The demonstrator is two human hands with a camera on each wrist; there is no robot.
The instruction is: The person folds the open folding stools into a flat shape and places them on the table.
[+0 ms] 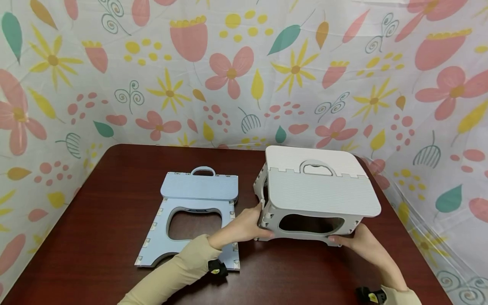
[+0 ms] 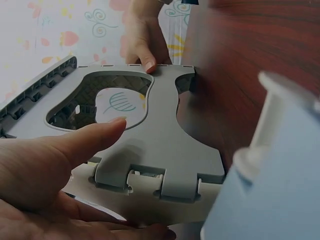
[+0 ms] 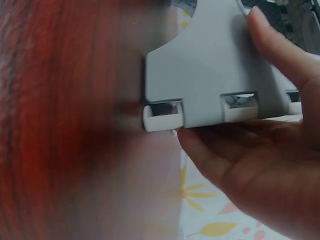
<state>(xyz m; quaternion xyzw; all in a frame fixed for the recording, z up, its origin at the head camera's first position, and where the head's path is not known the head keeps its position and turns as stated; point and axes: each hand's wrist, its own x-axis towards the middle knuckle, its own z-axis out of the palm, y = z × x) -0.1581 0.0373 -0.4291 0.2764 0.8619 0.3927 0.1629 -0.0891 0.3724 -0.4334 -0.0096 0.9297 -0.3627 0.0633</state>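
An unfolded white folding stool (image 1: 324, 190) stands on the right part of the table, its carry handle (image 1: 317, 164) set in the middle of the seat. My left hand (image 1: 245, 224) grips its left side, thumb across the front leg panel (image 2: 165, 110) and fingers around the hinged edge. At the opposite side my right hand (image 1: 364, 243) holds the stool low, near the front right corner. In the right wrist view the thumb (image 3: 275, 40) lies on the panel, while the fingers reach behind its hinges.
A light blue folding stool (image 1: 200, 186) lies flat to the left, its handle toward the back; my left forearm passes over its lower corner. The dark red table (image 1: 103, 220) ends close to the right of the white stool. A patterned curtain (image 1: 228, 106) hangs behind.
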